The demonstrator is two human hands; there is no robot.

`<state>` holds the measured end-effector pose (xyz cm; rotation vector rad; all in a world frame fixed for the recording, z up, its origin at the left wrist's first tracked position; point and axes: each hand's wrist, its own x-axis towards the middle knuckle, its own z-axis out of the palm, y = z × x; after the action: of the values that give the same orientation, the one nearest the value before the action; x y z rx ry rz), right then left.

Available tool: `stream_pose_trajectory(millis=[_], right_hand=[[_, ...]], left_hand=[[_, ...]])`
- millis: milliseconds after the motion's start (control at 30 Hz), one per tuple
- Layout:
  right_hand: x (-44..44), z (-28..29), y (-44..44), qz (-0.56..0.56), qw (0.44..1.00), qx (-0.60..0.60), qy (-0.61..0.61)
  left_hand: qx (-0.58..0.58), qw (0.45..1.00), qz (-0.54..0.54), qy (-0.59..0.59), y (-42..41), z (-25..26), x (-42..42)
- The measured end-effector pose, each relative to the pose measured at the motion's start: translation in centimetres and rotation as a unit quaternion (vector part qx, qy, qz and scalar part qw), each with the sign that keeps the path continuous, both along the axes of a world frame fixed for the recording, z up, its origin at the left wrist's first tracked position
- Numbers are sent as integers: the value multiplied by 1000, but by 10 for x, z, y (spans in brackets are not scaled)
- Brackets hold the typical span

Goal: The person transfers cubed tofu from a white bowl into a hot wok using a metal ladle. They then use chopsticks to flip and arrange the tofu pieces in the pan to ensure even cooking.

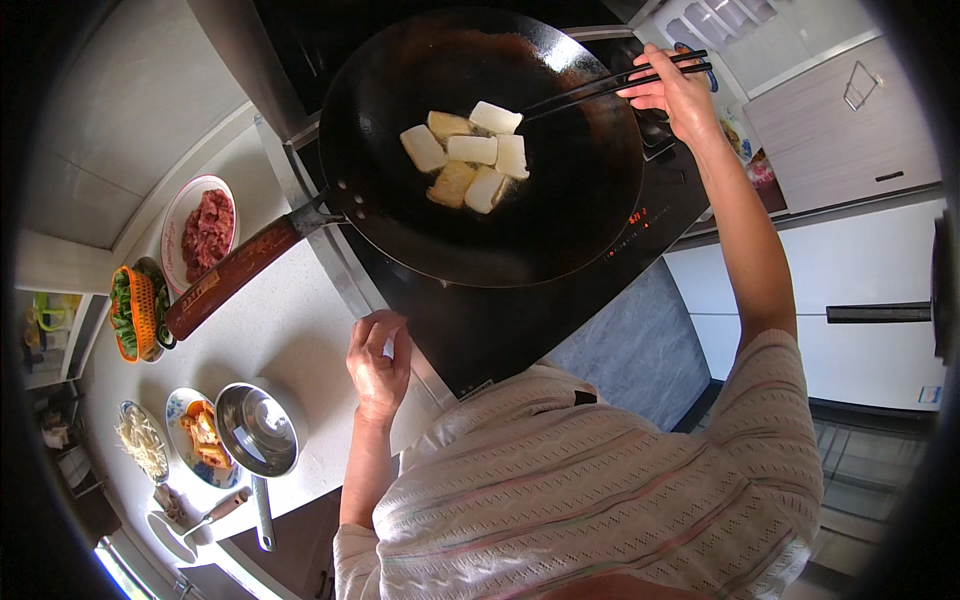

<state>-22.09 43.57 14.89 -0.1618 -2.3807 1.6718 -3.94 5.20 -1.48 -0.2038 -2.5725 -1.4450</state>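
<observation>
My right hand point(669, 94) grips a pair of black chopsticks point(581, 88), whose tips reach a white slab at the top right of several frying tofu-like slabs point(472, 150). The slabs lie in oil in a large dark wok point(570, 195); a few have golden faces, the others are pale. Under the wok is a black glass induction cooktop point(442, 315) with lit red indicators. My left hand point(379, 367) hangs loosely curled and empty beside the cooktop's near left edge. The wok's wooden handle point(236, 274) points left, apart from that hand.
On the left counter point(292, 330) stand a plate of raw sliced meat point(208, 232), an orange basket of greens point(133, 313), a steel saucepan point(257, 429), a plate of browned food point(201, 435), a dish of bean sprouts point(142, 442) and a wooden-handled ladle point(176, 534).
</observation>
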Motion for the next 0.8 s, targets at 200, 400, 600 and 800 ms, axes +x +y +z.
stream_pose_trajectory(millis=[200,400,600,800], right_hand=[[4,7,-5,40,999,3,23],[24,12,-46,113,993,8,21],[10,18,-13,29,1000,8,3],[5,10,10,-30,998,16,-44]], left_hand=[[-6,1000,-3,8,1,2,-3],[-4,1000,-1,9,1,-2,-3],[3,1000,-3,-1,-2,0,-1],[-2,1000,4,5,1,0,-1]])
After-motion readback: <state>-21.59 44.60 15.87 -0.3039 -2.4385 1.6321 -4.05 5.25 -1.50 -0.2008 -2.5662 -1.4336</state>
